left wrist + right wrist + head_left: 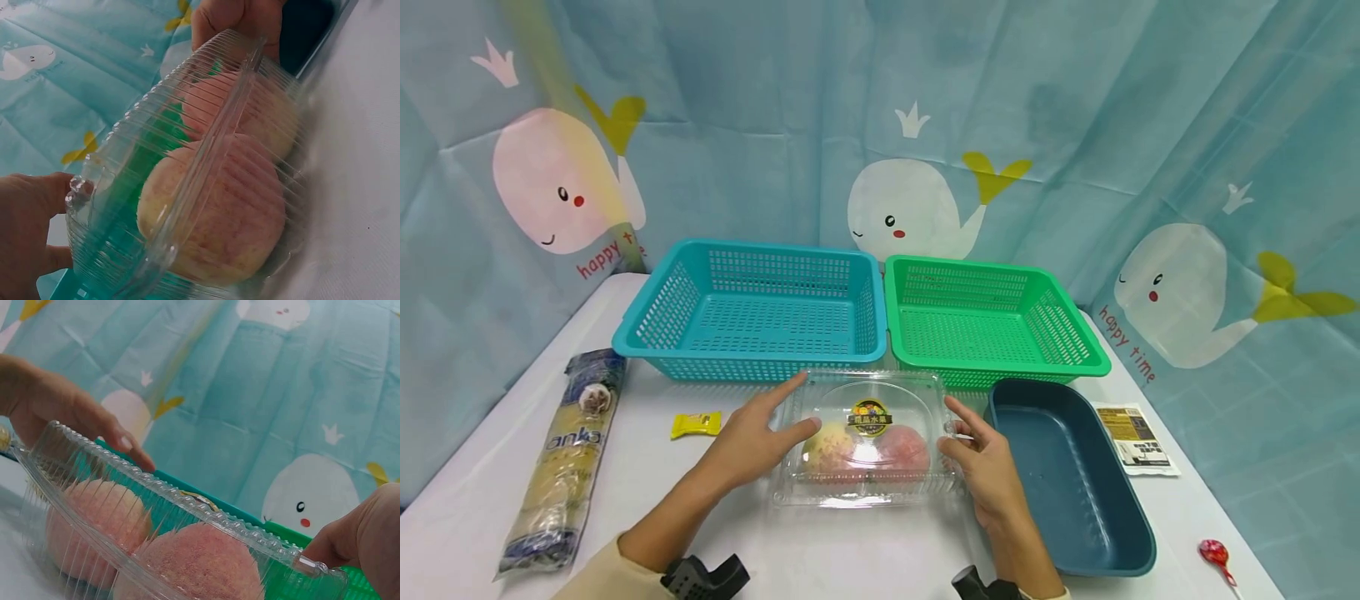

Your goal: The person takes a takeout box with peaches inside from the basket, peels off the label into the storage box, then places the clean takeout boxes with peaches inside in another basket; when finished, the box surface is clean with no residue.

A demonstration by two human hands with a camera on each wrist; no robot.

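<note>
A clear plastic fruit box (865,492) with a black and gold label (870,418) sits in the middle, its lid closed. Through the plastic show two pink and yellow peaches, a left one (829,450) and a right one (902,450). My left hand (760,437) grips the box's left end, thumb by the lid's side and index finger at the far corner. At the opposite end, my right hand (988,471) holds the edge between thumb and fingers. In the left wrist view, the ribbed side of the box (219,125) faces the camera. Whether its base touches the table cannot be told.
Behind the box stand a blue basket (752,367) and a green basket (1000,371). A dark blue tub (1075,483) lies right, beside a white and brown packet (1135,439) and a red lollipop (1214,552). Left are a yellow wrapped sweet (696,424) and a long pack (565,467).
</note>
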